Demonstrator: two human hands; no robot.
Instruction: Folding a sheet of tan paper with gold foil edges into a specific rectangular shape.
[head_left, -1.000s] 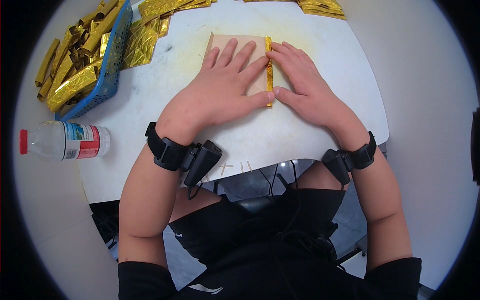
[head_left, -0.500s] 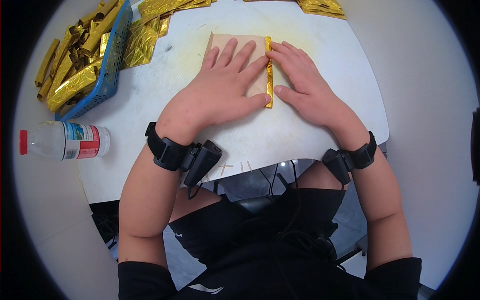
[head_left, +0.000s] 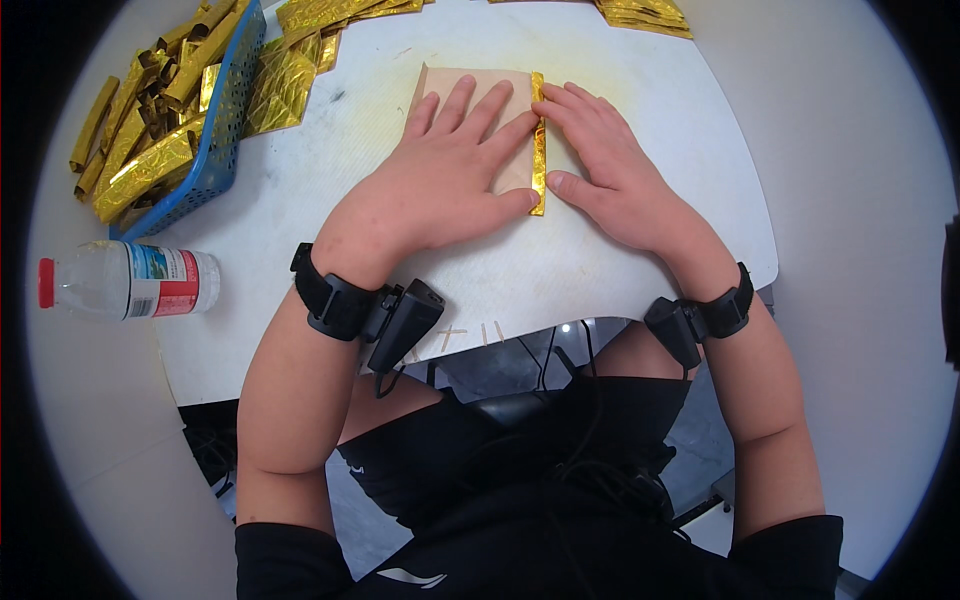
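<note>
A sheet of paper [head_left: 510,150], pale brown on its upper face, lies flat on the white table. Its right edge is folded over and shows a narrow gold foil strip [head_left: 540,150]; at the left, a thin edge stands slightly up. My left hand [head_left: 440,165] rests on the sheet with fingers spread, its thumb and forefinger touching the foil strip. Beside the strip on the right is my right hand [head_left: 610,165], fingers stretched out, the forefinger's tip at the strip's upper part and the thumb near its lower part. Neither hand grasps anything.
A blue plastic basket [head_left: 222,150] at the left holds several folded gold foil pieces. Flat gold sheets [head_left: 275,90] lie beside it, with a gold stack [head_left: 645,15] at the far edge. A red-capped plastic bottle [head_left: 135,282] lies on its side. The table [head_left: 700,150] ends close to my lap.
</note>
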